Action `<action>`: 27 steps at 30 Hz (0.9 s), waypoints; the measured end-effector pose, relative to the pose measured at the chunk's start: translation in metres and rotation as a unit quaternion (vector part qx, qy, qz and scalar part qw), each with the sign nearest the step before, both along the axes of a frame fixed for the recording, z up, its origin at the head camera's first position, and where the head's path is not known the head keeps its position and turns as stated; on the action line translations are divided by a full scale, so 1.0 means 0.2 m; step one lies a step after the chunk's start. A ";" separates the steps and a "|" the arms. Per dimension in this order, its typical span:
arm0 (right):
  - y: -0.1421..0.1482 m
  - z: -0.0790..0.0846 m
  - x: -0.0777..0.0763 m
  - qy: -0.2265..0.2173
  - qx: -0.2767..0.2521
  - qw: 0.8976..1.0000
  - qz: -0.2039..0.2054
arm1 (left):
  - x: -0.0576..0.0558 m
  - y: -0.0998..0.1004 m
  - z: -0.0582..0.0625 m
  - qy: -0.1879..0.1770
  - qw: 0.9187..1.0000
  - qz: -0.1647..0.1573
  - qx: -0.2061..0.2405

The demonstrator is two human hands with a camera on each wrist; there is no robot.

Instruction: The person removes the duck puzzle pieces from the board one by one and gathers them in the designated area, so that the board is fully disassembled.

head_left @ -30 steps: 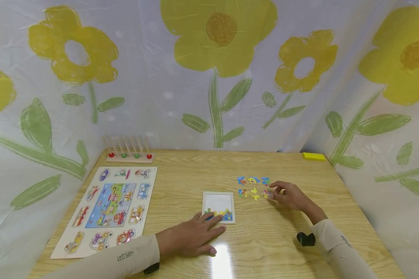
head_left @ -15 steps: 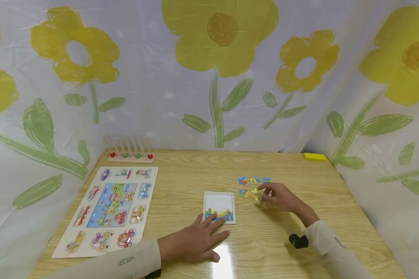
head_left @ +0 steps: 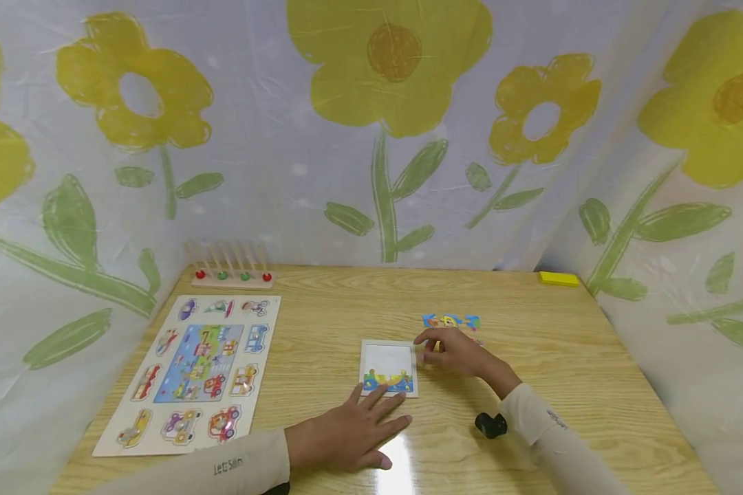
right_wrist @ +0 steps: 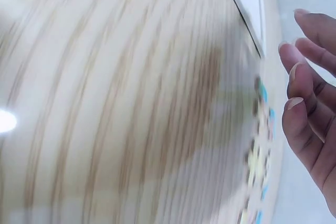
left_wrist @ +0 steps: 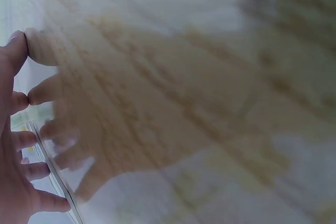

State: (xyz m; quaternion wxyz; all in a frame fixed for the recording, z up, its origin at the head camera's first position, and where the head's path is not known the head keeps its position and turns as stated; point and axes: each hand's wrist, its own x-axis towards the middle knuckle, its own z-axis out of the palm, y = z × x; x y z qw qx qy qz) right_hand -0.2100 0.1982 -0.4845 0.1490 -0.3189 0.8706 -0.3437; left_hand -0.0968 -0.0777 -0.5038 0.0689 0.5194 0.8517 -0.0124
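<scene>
In the head view a small white puzzle tray [head_left: 388, 344] lies on the table, its bottom row filled with blue, yellow and green jigsaw pieces [head_left: 391, 382]. My left hand [head_left: 354, 430] lies with fingers spread, fingertips at the tray's near edge. Just off the tray's right side hovers my right hand [head_left: 455, 352], its fingers loosely bent. No piece shows between thumb and fingers in either the head or right wrist view. Loose jigsaw pieces [head_left: 450, 320] lie beyond this hand, which hides some of them. The right wrist view also shows loose pieces [right_wrist: 255, 162], blurred.
A large vehicle puzzle board [head_left: 198, 364] with knobbed pieces lies at the left. Behind it stands a peg rack [head_left: 232, 280] with red and green beads. A yellow block [head_left: 558, 278] sits at the far right corner. Flower-printed cloth [head_left: 248, 172] surrounds the table.
My right hand has moved left, from the right end of the loose pieces across to the tray's right side. My left hand has shifted slightly toward me, uncovering more of the bottom row.
</scene>
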 end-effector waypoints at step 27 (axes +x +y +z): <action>-0.38 -0.01 -0.02 -0.048 0.073 0.992 0.087 | 0.00 -0.01 0.01 -0.019 1.000 -0.009 0.022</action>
